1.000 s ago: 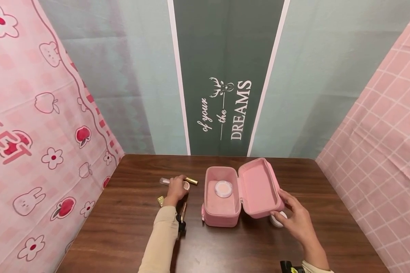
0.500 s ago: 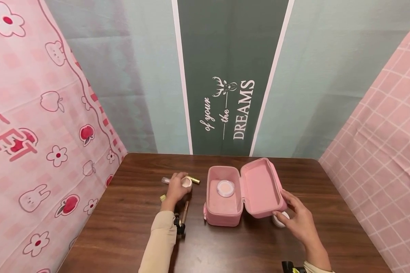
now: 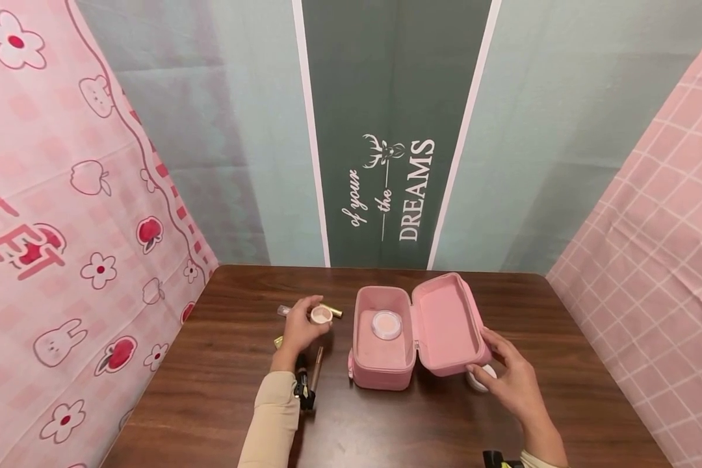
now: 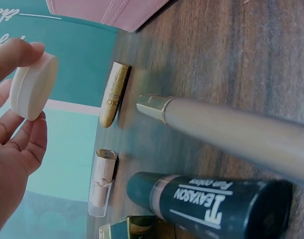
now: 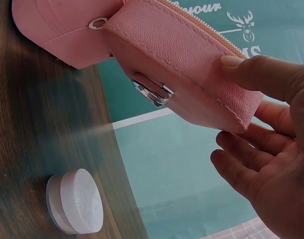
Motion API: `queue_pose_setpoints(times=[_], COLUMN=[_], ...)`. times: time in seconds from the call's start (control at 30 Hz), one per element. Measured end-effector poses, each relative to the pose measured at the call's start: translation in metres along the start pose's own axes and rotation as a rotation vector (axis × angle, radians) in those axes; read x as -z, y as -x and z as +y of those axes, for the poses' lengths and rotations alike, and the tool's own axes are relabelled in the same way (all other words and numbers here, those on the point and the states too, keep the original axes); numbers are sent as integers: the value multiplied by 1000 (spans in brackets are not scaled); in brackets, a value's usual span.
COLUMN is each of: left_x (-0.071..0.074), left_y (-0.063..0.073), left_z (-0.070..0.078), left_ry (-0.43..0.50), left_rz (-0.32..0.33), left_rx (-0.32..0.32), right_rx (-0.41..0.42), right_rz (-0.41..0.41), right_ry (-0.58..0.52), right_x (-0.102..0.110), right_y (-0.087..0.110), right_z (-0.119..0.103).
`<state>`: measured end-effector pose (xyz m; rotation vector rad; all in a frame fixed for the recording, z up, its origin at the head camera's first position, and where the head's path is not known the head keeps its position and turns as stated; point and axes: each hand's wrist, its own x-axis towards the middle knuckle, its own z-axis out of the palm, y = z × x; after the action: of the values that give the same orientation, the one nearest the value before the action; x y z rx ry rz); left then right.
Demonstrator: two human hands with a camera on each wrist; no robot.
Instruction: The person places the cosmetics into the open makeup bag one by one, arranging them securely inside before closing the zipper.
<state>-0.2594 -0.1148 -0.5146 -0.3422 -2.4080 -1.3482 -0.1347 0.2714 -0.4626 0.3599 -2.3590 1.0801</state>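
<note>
1. On the left half of the dark wood-grain desk [image 3: 374, 429], toward its far edge, your left hand [image 3: 305, 325] pinches a pale cream round pot [image 3: 321, 314] between thumb and fingertips.
2. Within the last second, the pot has come into fuller sight beyond your fingers. It now looks clear of the desk, so I judge the pickup done and the hold firm enough to carry.
3. Right of the desk's middle, your right hand [image 3: 510, 374] holds the corner of the pink leather-look lid [image 3: 444, 325], thumb above, fingers below. It has stayed about where it was, so the pink box-shaped case [image 3: 380, 379] remains open, with a clear-rimmed round compact [image 3: 387, 324] inside.
4. Near the desk's left side lie a shiny gold tube [image 4: 115, 94], a clear-capped pinkish tube [image 4: 101, 184], a slim brown pen [image 4: 227, 127] and a dark green lettered bottle [image 4: 202, 199].
5. Near your right hand, a white-topped round jar [image 5: 76, 201] stands apart from the lid.
</note>
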Motion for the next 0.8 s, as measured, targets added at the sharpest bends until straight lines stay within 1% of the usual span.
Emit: queue_pose_setpoints(times=[0.07,0.23,0.33,0.5,0.67,0.8], left_x=[0,-3,-6,-10,-11,-11], left_y=[1,4,6,7,3,-1], left_z=[1,9,14,22,31,39], left_ry=[7,37,43,84,129,131], left_rz=[16,50,46,28,20,20], left_rx=[12,9,4,18,-2,-24], right_rx=[-6,-48,-60,-50,-73,-82], right_rz=[-5,-21,-4,47,61,55], right_ry=[7,6,-3,3,-17,-27], right_x=[-1,-4,-6,-10,-13,-14], right_y=[1,3,4,4,2,1], right_z=[-1,-3,-5,-5,-5,-6])
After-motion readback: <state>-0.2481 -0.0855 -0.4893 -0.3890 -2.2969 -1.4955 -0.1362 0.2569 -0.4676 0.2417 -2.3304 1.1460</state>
